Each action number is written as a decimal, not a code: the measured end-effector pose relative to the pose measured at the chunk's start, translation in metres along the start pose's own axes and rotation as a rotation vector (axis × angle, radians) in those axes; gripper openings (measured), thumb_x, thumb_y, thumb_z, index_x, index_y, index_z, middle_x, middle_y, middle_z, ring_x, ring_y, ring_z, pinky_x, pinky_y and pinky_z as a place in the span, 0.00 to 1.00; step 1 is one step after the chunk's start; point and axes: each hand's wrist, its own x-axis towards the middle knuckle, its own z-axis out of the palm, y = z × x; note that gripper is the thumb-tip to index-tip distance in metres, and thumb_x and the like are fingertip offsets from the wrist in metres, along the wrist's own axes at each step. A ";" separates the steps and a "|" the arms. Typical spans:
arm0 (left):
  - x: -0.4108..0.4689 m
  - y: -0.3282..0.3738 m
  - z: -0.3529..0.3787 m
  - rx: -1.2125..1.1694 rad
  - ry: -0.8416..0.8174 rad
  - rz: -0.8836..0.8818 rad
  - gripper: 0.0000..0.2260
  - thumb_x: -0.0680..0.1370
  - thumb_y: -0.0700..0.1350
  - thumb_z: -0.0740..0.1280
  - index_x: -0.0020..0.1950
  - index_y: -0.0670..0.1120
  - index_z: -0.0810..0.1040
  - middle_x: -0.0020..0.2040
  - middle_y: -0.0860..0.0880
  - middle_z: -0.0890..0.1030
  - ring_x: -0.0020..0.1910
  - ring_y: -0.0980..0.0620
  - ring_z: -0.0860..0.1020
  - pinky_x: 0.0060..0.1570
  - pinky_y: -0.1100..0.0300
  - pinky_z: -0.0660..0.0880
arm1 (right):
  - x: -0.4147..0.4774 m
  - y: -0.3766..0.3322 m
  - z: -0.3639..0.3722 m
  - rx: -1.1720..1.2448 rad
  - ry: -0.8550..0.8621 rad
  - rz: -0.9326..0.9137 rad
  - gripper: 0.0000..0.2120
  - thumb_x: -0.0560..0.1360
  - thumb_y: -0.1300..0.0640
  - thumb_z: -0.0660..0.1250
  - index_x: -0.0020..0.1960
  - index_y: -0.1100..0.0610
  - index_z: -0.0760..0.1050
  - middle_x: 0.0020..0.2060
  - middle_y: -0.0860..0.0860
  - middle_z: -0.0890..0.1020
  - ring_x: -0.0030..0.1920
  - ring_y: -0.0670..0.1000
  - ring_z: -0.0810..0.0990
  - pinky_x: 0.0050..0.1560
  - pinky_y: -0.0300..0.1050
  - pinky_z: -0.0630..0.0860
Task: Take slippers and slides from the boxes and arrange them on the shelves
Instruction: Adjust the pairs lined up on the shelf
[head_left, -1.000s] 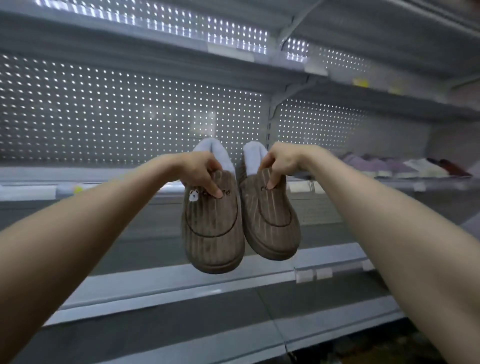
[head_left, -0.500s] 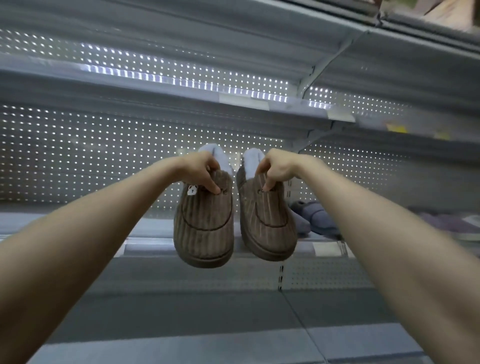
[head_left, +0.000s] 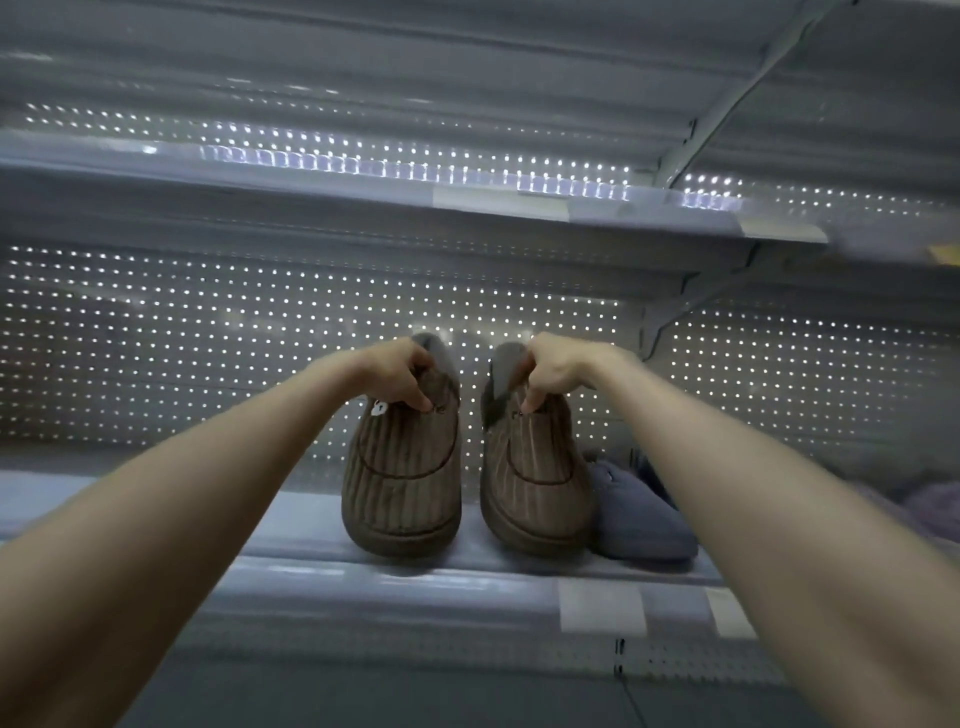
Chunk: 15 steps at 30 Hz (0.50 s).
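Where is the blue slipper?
In the head view, the blue slipper lies on the shelf, right of centre. It is just to the right of the brown slipper that the right hand holds.

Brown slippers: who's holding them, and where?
The left hand pinches the left slipper, the right hand the right slipper, each at the rim of its opening, toes down.

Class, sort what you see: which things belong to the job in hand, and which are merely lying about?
In the job: left hand, left brown slipper, right hand, right brown slipper, shelf.
Lying about: grey-blue slipper, perforated back panel, upper shelf.
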 end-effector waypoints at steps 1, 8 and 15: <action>0.005 -0.003 0.004 -0.008 -0.010 -0.009 0.19 0.72 0.40 0.72 0.60 0.39 0.75 0.48 0.47 0.75 0.48 0.47 0.75 0.45 0.61 0.69 | 0.006 0.001 0.003 -0.005 -0.009 0.003 0.17 0.67 0.57 0.76 0.55 0.57 0.81 0.51 0.52 0.82 0.54 0.55 0.79 0.57 0.49 0.77; 0.031 -0.021 0.023 -0.006 -0.103 -0.090 0.23 0.71 0.41 0.73 0.65 0.46 0.72 0.59 0.45 0.75 0.57 0.43 0.76 0.48 0.53 0.75 | 0.026 -0.001 0.024 0.053 -0.106 0.035 0.13 0.71 0.59 0.73 0.53 0.61 0.80 0.43 0.51 0.77 0.47 0.53 0.76 0.37 0.39 0.73; 0.046 -0.034 0.021 -0.044 -0.222 -0.127 0.20 0.72 0.39 0.71 0.62 0.48 0.73 0.56 0.44 0.73 0.54 0.43 0.75 0.47 0.52 0.76 | 0.048 -0.002 0.042 0.111 -0.197 0.075 0.13 0.73 0.62 0.70 0.57 0.64 0.79 0.54 0.57 0.80 0.57 0.57 0.78 0.60 0.51 0.76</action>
